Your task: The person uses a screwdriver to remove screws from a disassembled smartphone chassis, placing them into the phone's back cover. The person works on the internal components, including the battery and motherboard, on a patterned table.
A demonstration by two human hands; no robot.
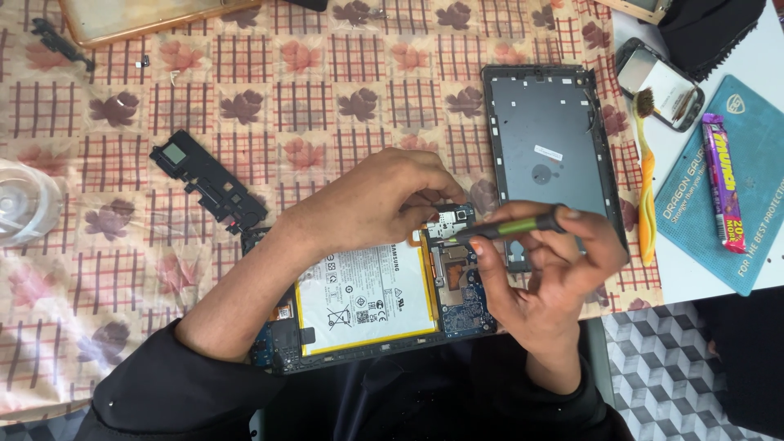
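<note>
Right hand [543, 269] grips a green-handled screwdriver [510, 229] over the opened tablet [376, 302] at the near tabletop edge; left hand [376, 204] steadies it, fingers curled. Back cover [547, 155] already lies removed, far right; boards remain inside.

Two bare hands in dark sleeves meet at centre. The left hand [371, 204] lies palm down, fingers curled inward. The right hand [543, 261] pinches with thumb and fingers, wrist bent.
</note>
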